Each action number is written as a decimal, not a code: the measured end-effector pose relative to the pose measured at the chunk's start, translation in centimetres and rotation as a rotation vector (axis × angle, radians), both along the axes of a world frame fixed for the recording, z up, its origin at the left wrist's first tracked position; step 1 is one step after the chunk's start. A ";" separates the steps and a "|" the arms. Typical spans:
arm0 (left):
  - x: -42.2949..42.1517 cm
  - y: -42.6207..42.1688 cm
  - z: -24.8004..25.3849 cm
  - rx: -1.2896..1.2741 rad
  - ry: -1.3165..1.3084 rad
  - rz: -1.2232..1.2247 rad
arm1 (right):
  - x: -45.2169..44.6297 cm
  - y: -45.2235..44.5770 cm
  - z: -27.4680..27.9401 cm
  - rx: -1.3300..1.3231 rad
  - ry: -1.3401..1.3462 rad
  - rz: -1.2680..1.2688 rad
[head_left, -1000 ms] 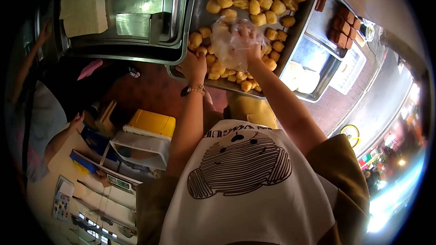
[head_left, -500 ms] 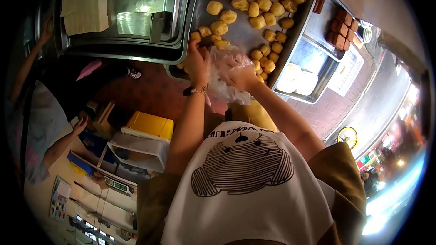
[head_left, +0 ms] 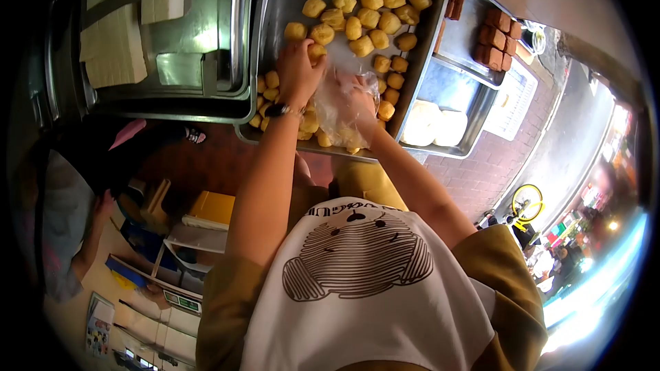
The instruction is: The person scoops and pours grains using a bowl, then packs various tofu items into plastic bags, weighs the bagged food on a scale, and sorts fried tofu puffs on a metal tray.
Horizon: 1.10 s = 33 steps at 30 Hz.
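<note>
A metal tray (head_left: 282, 10) holds many golden fried tofu puffs (head_left: 371, 0). My left hand (head_left: 300, 75), with a dark watch and bracelet at the wrist, reaches into the tray. Its fingers curl around one tofu puff (head_left: 316, 51). Beside it, my right hand (head_left: 359, 104) grips a clear plastic bag (head_left: 335, 106), seen partly through the film. Whether the bag contains puffs I cannot tell, though several show around and below it near the tray's front edge.
At left, a deeper metal tray (head_left: 206, 99) holds white tofu slabs (head_left: 113, 45). On the right are brown blocks (head_left: 496, 38) and round white pieces (head_left: 433, 125) in smaller trays. Another person (head_left: 69, 213) stands at far left. A yellow-lidded box (head_left: 211, 207) sits below.
My left hand has moved deeper into the tray and curled around a puff. The bag in my right hand has shifted, uncovering puffs near the front edge. The camera view has shifted.
</note>
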<state>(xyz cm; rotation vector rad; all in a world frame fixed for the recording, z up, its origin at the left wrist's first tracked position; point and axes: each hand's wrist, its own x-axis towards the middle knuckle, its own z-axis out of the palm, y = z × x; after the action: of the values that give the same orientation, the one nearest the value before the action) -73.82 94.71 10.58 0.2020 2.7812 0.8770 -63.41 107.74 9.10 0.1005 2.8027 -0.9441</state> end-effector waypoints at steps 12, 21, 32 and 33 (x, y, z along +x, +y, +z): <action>-2.3 10.8 2.9 0.318 0.224 -0.039 | -2.1 7.2 4.6 -0.518 0.295 -0.962; -4.4 1.2 0.0 -0.206 -0.116 0.221 | -7.8 12.2 3.5 0.431 0.147 -0.416; -4.3 1.8 2.4 0.182 -0.027 0.248 | -5.4 10.8 5.3 0.285 -0.048 -0.509; -4.3 2.8 3.6 0.230 -0.014 0.219 | -5.0 10.7 5.6 0.235 -0.036 -0.555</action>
<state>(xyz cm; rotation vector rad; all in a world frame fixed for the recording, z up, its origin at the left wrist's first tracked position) -78.09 97.55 14.13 -0.0739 2.7211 1.2466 -68.42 118.46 14.73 0.9546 2.8864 -0.6810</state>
